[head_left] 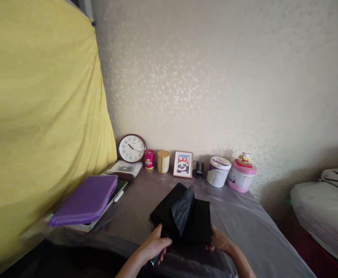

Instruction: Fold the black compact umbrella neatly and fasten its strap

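Between both grips, black fabric [198, 223], apparently part-folded, flap [183, 211] loose; left hand [156, 244] closed round handle [154, 260], right hand [221, 241] holding fabric edge.

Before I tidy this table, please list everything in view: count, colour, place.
Folded item: 1, black, centre foreground
Clock: 1, white, brown rim, back left
Can: 1, pink, beside clock
Jar: 1, yellow, beside can
Frame: 1, light brown, back middle
Small device: 1, black, beside frame
Tub: 1, white, purple, beside device
Second tub: 1, pink, back right
Figurine: 1, white, gold, on second tub
Folder: 1, purple, left
Flat things: count unclear, green, white, under folder
Slim object: 1, white, beside folder
Papers: count unclear, white, before clock
Table: 1, grey, below
Curtain: 1, yellow, far left
Wall: 1, beige, behind
Bundle: 1, white, far right
Left grip: 1, bare, on item's left
Right grip: 1, bare, on item's right
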Tool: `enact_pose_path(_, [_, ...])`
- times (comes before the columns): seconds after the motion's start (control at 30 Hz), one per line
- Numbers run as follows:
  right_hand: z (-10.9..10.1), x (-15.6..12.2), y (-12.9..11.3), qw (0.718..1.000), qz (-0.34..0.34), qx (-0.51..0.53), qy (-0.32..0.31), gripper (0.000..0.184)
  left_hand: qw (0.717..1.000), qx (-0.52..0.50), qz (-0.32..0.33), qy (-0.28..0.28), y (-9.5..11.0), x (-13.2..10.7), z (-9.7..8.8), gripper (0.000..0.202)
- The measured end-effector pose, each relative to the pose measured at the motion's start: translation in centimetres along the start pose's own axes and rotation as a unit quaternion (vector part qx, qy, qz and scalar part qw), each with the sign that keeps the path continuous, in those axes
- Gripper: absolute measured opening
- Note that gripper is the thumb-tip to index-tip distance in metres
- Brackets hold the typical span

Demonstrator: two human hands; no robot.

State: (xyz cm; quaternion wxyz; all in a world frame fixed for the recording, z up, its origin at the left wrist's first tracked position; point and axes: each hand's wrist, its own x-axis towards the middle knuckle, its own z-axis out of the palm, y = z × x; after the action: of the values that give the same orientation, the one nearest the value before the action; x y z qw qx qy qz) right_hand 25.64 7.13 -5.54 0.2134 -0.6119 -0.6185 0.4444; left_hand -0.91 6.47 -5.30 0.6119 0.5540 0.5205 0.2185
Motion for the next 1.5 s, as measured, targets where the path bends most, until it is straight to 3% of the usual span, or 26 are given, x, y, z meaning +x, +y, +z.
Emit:
enact_pose_path(0.1, [-1.2,-1.6,1.4,0.998,-0.001,-0.056,0.003,0.011,0.999,0.042,0.0,0.007,0.4,-0.2,0.2,0.065])
enact_pose_path(0.33, [-3.2,-5.4,2.7,0.974,-0.036,-0.184,0.124,0.022,0.992,0.129,0.006,-0.013,0.7,-0.8,-0.3,0.064])
enact_pose_path(0.47, [-2.9,-6.5,2.7,0.976,-0.023,-0.168,0.137,0.031,0.977,0.214,0.013,0.01,0.8,-0.5,-0.3,0.064])
enact_pose_path(0.7, [-2.1,-6.9,3.5,0.976,-0.005,-0.114,0.183,0.04,0.918,0.381,0.059,0.099,0.3,0.0,1.0,0.056])
enact_pose_path(1.0, [-1.1,-7.0,4.0,0.967,-0.006,-0.09,0.237,0.04,0.897,0.415,0.1,0.115,0.0,-1.1,2.2,0.055])
enact_pose_path(1.1, [-0.9,-7.2,3.8,0.966,-0.004,-0.09,0.243,0.039,0.918,0.37,0.088,0.117,-0.3,-1.0,2.9,0.055])
enact_pose_path(1.2, [-0.8,-7.3,3.7,0.965,-0.007,-0.091,0.246,0.038,0.968,0.24,0.016,0.065,-0.6,-0.9,3.2,0.062])
enact_pose_path(1.27, [-0.8,-7.3,3.7,0.964,-0.01,-0.093,0.248,0.038,0.983,0.181,-0.015,0.04,-0.8,-1.0,3.1,0.065])
enact_pose_path(1.5, [-0.6,-7.2,3.6,0.963,-0.001,-0.097,0.25,0.039,0.957,0.26,0.043,0.119,-0.2,-1.7,1.9,0.063])
